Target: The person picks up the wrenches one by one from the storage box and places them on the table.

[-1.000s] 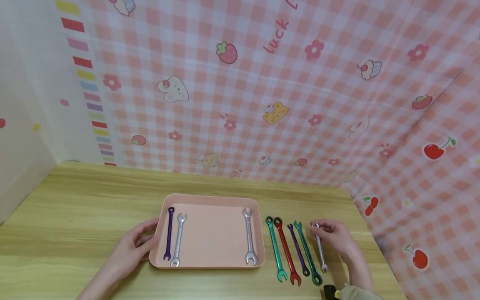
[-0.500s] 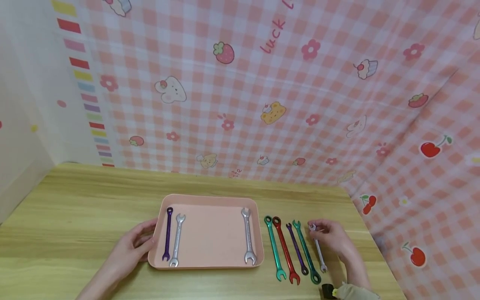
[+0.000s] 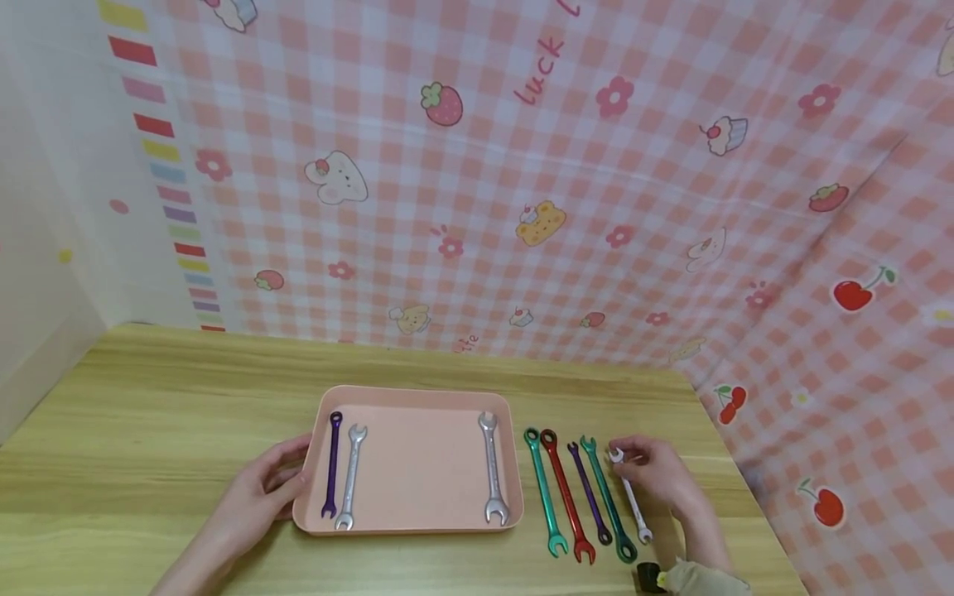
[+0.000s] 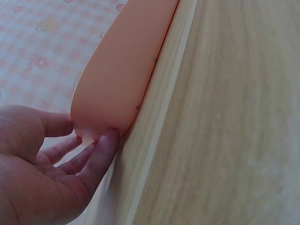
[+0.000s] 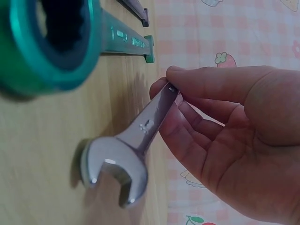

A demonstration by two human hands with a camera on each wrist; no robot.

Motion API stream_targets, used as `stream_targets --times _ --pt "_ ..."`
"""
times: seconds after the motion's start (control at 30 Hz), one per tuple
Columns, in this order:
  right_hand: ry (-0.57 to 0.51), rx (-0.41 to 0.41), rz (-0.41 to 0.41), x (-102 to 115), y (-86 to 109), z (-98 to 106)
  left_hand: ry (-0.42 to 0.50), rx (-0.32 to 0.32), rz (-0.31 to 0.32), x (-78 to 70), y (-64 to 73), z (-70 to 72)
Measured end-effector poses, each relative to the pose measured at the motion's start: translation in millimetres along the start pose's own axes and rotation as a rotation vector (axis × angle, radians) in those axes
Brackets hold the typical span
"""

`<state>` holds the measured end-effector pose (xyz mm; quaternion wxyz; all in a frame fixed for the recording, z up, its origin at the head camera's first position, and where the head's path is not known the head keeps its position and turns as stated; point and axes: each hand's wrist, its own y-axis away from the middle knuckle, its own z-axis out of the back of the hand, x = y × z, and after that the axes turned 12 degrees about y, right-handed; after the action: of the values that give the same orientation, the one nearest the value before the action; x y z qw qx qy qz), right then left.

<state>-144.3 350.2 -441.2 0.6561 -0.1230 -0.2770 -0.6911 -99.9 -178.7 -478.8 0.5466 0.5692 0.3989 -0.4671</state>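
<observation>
In the head view my right hand pinches the upper end of a small silver double open-end wrench between thumb and fingers. The right wrist view shows the near open jaw of that wrench close over the table; whether it touches the wood, I cannot tell. My left hand rests against the left side of a pink tray, thumb and fingers touching its outer wall. Inside the tray lie a purple wrench and a silver wrench at left, and another silver wrench at right.
Between tray and right hand lie a light green wrench, a red one, a small purple one and a dark green one, roughly parallel. The wooden table meets a pink checked cloth behind and at right.
The held silver wrench has turned slightly, its lower end now a little farther from the dark green wrench. The left hand and tray keep their places; the whole view has shifted a bit.
</observation>
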Motion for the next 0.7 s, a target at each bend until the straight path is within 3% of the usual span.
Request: stream_targets --times 0.7 --pt "0.079 -0.013 0.015 1.4 -3.0 -5.4 0.013 0.011 -0.003 1.2 -0.2 0.3"
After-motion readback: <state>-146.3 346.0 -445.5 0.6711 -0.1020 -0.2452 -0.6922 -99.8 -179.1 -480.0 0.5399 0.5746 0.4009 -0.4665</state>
